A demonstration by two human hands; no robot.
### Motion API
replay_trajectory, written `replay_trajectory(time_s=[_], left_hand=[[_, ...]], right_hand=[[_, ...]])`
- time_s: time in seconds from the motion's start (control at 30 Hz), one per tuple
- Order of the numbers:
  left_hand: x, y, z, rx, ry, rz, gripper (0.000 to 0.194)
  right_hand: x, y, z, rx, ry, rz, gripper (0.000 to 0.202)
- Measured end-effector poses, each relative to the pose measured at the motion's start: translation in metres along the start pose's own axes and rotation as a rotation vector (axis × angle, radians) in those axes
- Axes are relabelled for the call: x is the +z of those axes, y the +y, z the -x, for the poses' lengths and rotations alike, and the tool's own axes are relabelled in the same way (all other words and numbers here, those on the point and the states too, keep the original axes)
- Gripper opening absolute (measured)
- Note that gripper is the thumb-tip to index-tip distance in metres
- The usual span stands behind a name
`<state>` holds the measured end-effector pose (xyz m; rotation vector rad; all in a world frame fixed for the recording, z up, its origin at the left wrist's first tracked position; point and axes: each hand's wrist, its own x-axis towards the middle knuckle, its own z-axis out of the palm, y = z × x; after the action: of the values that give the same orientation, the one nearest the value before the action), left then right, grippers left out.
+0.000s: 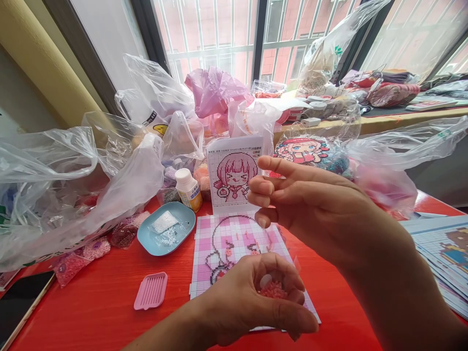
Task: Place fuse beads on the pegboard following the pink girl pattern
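My left hand (244, 297) is cupped, fingers curled around a small heap of pink beads (273, 290). A bit of clear plastic shows by its fingertips, and whether the beads lie in a bag I cannot tell. Above it, my right hand (310, 195) is raised with its fingers apart and nothing visible in them. Beneath both hands lies a gridded pegboard (204, 243) in pink and white, bearing a partly hidden face outlined in dark beads. Behind the board stands a printed pattern sheet (237, 175) of a pink-haired cartoon figure.
On the red table (102, 312) are a blue dish (145, 239) with a white packet and white bits, a pink ridged tray (151, 291), a white bottle (188, 187) and a phone (24, 302). Plastic bags (127, 180) crowd the back and left; printed sheets (438, 243) lie right.
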<state>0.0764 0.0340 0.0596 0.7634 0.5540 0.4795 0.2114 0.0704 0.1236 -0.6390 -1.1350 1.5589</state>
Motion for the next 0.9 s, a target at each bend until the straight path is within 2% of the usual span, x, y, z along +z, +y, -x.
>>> replay_trajectory(time_s=[0.1, 0.2, 0.3, 0.37, 0.43, 0.5, 0.6, 0.67, 0.73, 0.8, 0.87, 0.9], left_hand=[[-0.001, -0.001, 0.0, -0.008, 0.006, -0.001, 0.026], [-0.005, 0.002, 0.0, 0.007, 0.013, -0.043, 0.026], [-0.01, 0.012, 0.002, 0.144, 0.055, -0.122, 0.021], [-0.012, 0.021, 0.005, 0.261, 0.08, -0.155, 0.023], [-0.012, 0.028, 0.008, 0.353, 0.081, -0.16, 0.027], [-0.011, 0.033, 0.01, 0.408, 0.068, -0.154, 0.027], [-0.011, 0.036, 0.012, 0.408, 0.062, -0.179, 0.024], [-0.012, 0.037, 0.013, 0.393, 0.088, -0.25, 0.028], [-0.014, 0.039, 0.015, 0.411, 0.187, -0.406, 0.033], [-0.016, 0.044, 0.019, 0.471, 0.349, -0.559, 0.033], [-0.017, 0.05, 0.023, 0.518, 0.49, -0.618, 0.028], [-0.017, 0.053, 0.025, 0.521, 0.525, -0.61, 0.027]], right_hand=[[0.001, 0.0, 0.001, -0.027, 0.018, 0.069, 0.028], [0.004, -0.001, 0.002, -0.116, 0.103, 0.145, 0.021], [0.004, -0.002, 0.003, -0.303, 0.245, 0.282, 0.014], [0.001, -0.002, 0.001, -0.348, 0.291, 0.445, 0.019], [-0.003, -0.001, -0.002, -0.278, 0.255, 0.588, 0.03], [-0.006, 0.001, -0.005, -0.166, 0.152, 0.654, 0.034], [-0.007, 0.003, -0.007, -0.006, -0.019, 0.667, 0.023], [-0.005, 0.002, -0.007, 0.047, -0.07, 0.65, 0.022], [-0.004, 0.001, -0.007, 0.036, -0.06, 0.65, 0.024], [-0.004, 0.0, -0.007, -0.002, -0.024, 0.682, 0.023], [-0.005, 0.0, -0.007, -0.03, 0.0, 0.715, 0.019], [-0.006, 0.0, -0.008, -0.036, 0.002, 0.717, 0.019]])
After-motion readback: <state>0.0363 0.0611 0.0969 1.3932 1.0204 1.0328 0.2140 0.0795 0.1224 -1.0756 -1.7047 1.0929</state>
